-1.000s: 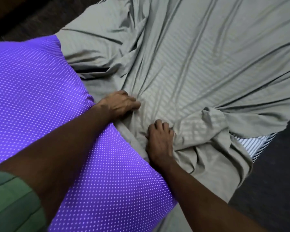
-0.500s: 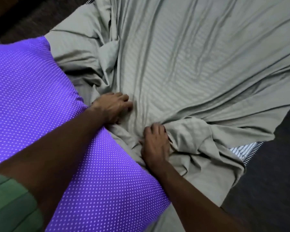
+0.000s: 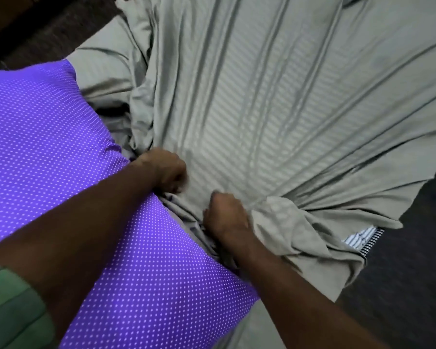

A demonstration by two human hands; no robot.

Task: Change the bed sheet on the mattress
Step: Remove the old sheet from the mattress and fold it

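Note:
A grey-green bed sheet (image 3: 275, 109) lies rumpled over the mattress, its folds fanning out from my two fists. My left hand (image 3: 165, 170) is clenched on a bunch of the sheet beside the pillow. My right hand (image 3: 224, 215) is clenched on another bunch just below and to the right. A striped corner of the mattress (image 3: 363, 236) shows bare at the right edge, where the sheet has slid off.
A large purple pillow (image 3: 48, 152) with white dots lies on the left, under my left forearm. Dark floor (image 3: 413, 273) runs along the bed's right side and also shows at the top left.
Both hands have closed into tighter fists and dragged the sheet toward me. More fabric is gathered near the pillow, and the folds now run straighter from my fists.

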